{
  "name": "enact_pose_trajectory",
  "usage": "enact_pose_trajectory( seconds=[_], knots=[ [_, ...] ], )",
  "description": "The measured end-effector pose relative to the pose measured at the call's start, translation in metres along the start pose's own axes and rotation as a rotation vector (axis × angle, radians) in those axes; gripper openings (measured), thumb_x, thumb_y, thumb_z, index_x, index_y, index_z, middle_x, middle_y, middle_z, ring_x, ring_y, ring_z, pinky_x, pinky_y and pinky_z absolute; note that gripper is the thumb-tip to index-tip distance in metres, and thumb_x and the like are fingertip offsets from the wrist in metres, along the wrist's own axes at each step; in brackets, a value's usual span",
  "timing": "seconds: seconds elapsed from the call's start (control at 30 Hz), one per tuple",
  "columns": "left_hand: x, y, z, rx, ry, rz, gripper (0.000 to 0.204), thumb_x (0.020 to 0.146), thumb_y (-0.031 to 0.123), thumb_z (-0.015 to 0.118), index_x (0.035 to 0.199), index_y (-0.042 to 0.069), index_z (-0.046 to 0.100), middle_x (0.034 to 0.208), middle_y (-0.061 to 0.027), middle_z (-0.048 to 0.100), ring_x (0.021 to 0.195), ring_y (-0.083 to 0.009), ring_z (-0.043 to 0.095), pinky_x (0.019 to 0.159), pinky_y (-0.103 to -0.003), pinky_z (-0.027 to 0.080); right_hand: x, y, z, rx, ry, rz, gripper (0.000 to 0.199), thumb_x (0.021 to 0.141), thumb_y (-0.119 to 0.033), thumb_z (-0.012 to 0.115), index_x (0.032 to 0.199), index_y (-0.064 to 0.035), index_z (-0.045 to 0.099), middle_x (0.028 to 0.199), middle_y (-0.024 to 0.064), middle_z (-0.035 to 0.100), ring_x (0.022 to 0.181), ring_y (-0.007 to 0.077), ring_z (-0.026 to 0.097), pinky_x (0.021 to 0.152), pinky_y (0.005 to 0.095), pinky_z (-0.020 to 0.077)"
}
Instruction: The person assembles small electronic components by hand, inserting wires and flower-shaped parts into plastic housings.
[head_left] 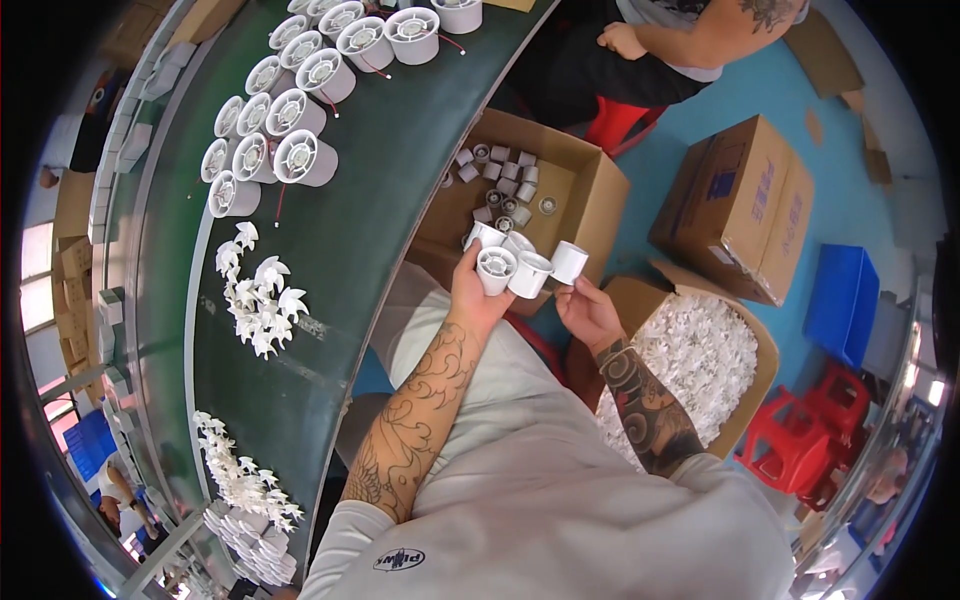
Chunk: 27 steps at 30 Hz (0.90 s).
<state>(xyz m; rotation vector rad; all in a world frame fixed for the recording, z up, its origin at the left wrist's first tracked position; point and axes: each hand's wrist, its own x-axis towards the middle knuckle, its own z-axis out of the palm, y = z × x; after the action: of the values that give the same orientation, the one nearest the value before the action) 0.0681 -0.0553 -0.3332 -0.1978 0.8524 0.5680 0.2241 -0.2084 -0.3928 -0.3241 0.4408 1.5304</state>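
My left hand [474,297] is closed around a cluster of white round fan housings [496,266]; one shows a spoked hub at its open end. Another housing [531,273] in that cluster leans against it. Just to the right, my right hand [590,312] pinches a single white housing [570,262] by its lower edge, tilted. Both hands are above the near side of an open cardboard box [600,195] that holds many loose white housings [510,170]. My fingers partly hide how the cluster is gripped.
Left runs a green conveyor belt [350,190] carrying rows of white fan housings [305,157], some with red wires, and white fan blades [268,290]. A carton of white blades [695,345] stands right, near a closed carton [745,205], blue bin [842,305] and red stools [795,440]. Another person [690,40] sits ahead.
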Motion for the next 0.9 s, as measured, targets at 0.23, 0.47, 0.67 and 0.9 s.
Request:
enact_pose_trajectory(
  seconds=[0.23, 0.47, 0.67, 0.9],
  knots=[
    [0.06, 0.019, -0.028, 0.073, 0.142, 0.118, 0.03, 0.095, 0.034, 0.052, 0.114, 0.013, 0.062, 0.107, -0.0058, 0.067, 0.1, -0.0287, 0.063, 0.091, -0.046, 0.05, 0.042, 0.011, -0.025, 0.049, 0.233, 0.031, 0.008, 0.089, 0.002, 0.061, 0.095, -0.003, 0.059, 0.089, 0.0078, 0.063, 0.085, 0.0203, 0.062, 0.08, 0.0312, 0.0536],
    [0.051, 0.017, -0.006, 0.22, 0.147, 0.14, 0.053, 0.091, 0.042, 0.059, 0.135, 0.016, 0.046, 0.141, -0.0075, 0.042, 0.131, -0.0274, 0.04, 0.106, -0.058, 0.031, 0.059, 0.012, -0.032, -0.03, 0.408, -0.092, 0.003, 0.091, -0.001, 0.061, 0.093, 0.0003, 0.059, 0.085, 0.0083, 0.062, 0.082, 0.0206, 0.061, 0.08, 0.0309, 0.0536],
    [0.042, 0.015, -0.018, 0.257, 0.169, 0.218, 0.058, 0.089, 0.042, 0.063, 0.137, 0.014, 0.045, 0.147, -0.0085, 0.035, 0.138, -0.0263, 0.032, 0.11, -0.052, 0.029, 0.083, 0.001, -0.065, -0.07, 0.519, -0.187, 0.006, 0.088, 0.0, 0.061, 0.094, -0.0001, 0.058, 0.082, 0.0067, 0.061, 0.08, 0.0192, 0.061, 0.077, 0.0308, 0.0545],
    [-0.026, 0.0, -0.003, 0.32, -0.047, 0.157, 0.039, 0.094, 0.027, 0.058, 0.126, 0.004, 0.054, 0.129, -0.0117, 0.057, 0.118, -0.0284, 0.055, 0.103, -0.04, 0.042, 0.111, -0.005, -0.089, -0.195, 0.651, -0.209, 0.005, 0.09, -0.002, 0.06, 0.093, -0.0013, 0.057, 0.08, 0.0061, 0.06, 0.076, 0.018, 0.061, 0.074, 0.03, 0.0557]
  ],
)
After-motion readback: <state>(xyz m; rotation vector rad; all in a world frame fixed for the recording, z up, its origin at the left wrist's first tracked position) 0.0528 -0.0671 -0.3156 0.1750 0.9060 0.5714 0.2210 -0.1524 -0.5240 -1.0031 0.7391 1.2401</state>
